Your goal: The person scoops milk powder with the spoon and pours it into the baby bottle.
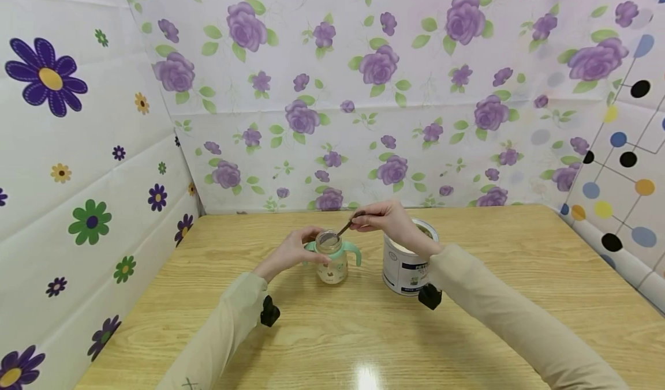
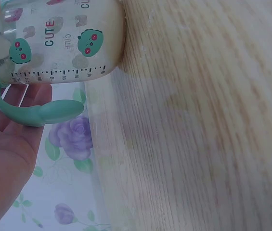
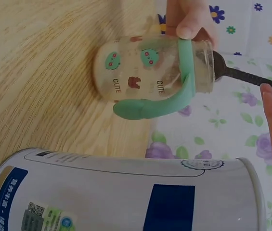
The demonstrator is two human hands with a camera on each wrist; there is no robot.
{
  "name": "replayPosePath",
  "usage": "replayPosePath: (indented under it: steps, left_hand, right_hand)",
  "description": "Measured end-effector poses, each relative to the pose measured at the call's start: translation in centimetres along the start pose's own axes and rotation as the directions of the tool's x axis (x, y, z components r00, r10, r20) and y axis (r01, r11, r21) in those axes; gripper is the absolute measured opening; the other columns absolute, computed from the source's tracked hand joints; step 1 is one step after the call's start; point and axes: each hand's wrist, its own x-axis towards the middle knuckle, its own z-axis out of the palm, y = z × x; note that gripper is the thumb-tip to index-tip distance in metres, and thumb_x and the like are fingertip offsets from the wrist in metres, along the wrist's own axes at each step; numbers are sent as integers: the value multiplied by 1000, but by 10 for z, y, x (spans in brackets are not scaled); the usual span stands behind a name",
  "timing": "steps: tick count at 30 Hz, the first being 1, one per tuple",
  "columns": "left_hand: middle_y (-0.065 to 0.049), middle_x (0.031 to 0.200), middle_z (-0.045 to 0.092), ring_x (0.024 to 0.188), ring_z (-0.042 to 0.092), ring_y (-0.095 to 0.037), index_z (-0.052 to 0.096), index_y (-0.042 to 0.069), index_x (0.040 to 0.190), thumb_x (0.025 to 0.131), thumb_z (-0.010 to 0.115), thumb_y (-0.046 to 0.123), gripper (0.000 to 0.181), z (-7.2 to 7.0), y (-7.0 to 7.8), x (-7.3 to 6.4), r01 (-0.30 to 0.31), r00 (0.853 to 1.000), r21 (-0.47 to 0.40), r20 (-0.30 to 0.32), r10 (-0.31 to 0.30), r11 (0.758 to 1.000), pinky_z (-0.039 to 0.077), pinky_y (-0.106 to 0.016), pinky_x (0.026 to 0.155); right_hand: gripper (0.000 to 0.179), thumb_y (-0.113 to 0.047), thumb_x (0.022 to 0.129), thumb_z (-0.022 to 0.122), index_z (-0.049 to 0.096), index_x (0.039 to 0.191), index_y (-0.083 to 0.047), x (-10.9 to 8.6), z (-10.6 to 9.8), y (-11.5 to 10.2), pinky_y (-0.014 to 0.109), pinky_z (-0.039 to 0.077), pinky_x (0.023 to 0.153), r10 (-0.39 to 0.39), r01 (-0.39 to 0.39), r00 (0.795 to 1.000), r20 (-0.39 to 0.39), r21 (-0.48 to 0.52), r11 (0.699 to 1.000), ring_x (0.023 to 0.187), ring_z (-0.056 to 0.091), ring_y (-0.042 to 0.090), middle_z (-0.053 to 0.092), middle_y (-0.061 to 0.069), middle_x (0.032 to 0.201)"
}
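A clear baby bottle [image 1: 332,272] with green side handles and printed cartoon faces stands upright and uncapped on the table. My left hand [image 1: 292,252] holds it near the neck, thumb in front and fingers behind. Something pale shows low inside the bottle [image 2: 109,33] in the left wrist view. From the right, my right hand [image 1: 388,221] pinches the handle of a dark spoon [image 1: 345,227]. The spoon's bowl [image 3: 218,66] is at the bottle's open mouth, tilted downward; what it carries is hidden.
A large white can [image 1: 402,269] with dark blue print stands open right of the bottle, partly behind my right wrist. Beneath everything is a wood-grain table [image 1: 322,338]. Flowered sheets [image 1: 332,78] hang at the back and sides.
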Motion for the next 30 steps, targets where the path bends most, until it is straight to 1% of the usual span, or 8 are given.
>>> replayPosePath:
  steps: [3, 7, 11, 16, 19, 24, 27, 30]
  left_hand:
    - [-2, 108, 58, 104, 50, -23, 55, 7, 120, 74, 77, 13, 52, 0, 0, 0, 14, 1000, 7, 2, -14, 1000, 39, -41, 86]
    - [-2, 110, 58, 105, 49, -23, 54, 8, 121, 73, 77, 14, 54, 1, 1, -1, 33, 999, 6, 7, -33, 999, 39, -41, 87]
    - [-2, 109, 58, 105, 50, -23, 54, 7, 121, 73, 77, 13, 54, 0, 0, 0, 25, 1000, 8, 3, -25, 1000, 38, -42, 87]
    - [-3, 108, 58, 104, 50, -22, 54, 6, 121, 73, 77, 13, 53, -1, -1, 1, 20, 1000, 3, 5, -20, 1000, 38, -42, 87]
    - [-5, 110, 58, 104, 50, -22, 54, 6, 121, 73, 77, 13, 53, -1, 0, 1, 20, 1000, 5, 14, -21, 1000, 39, -41, 87]
    - [-4, 111, 57, 105, 50, -22, 53, 7, 122, 74, 77, 15, 54, -1, 0, 0, 30, 999, 13, 12, -30, 999, 39, -41, 86]
    - [-2, 110, 57, 105, 50, -22, 53, 7, 122, 73, 77, 15, 54, -1, 0, 0, 34, 999, 11, 9, -35, 999, 39, -41, 86]
    - [-2, 111, 57, 106, 49, -23, 53, 7, 122, 74, 77, 14, 54, -1, 2, 0, 33, 999, 10, 14, -33, 999, 39, -41, 87]
  right_hand:
    - [17, 5, 86, 55, 64, 99, 12, -1, -1, 2, 38, 49, 71, -25, 25, 999, 30, -27, 999, 83, 62, 31, 64, 21, 88]
    - [17, 5, 87, 55, 64, 100, 12, -2, -2, 3, 38, 49, 71, -38, 39, 998, 40, -34, 999, 83, 62, 32, 64, 21, 89]
    - [17, 6, 87, 54, 64, 100, 12, -2, -3, 2, 39, 49, 72, -44, 46, 997, 56, -39, 998, 84, 62, 32, 64, 20, 89]
    - [17, 6, 87, 53, 64, 100, 12, -2, -3, -1, 45, 48, 72, -46, 49, 995, 86, -34, 998, 84, 62, 33, 64, 20, 90]
    - [17, 5, 87, 54, 64, 99, 11, -2, -3, -1, 45, 48, 73, -49, 52, 996, 78, -37, 998, 85, 62, 32, 64, 20, 90]
    - [17, 5, 87, 54, 65, 100, 10, -2, -3, -1, 42, 48, 73, -44, 48, 997, 69, -58, 997, 85, 62, 31, 64, 20, 91]
    - [17, 5, 87, 54, 65, 99, 11, -2, -2, -1, 41, 49, 73, -37, 41, 996, 76, -59, 997, 84, 62, 31, 64, 20, 91]
    - [17, 4, 87, 55, 64, 99, 11, -2, -2, -1, 43, 48, 73, -38, 42, 997, 73, -61, 997, 84, 62, 30, 65, 19, 90]
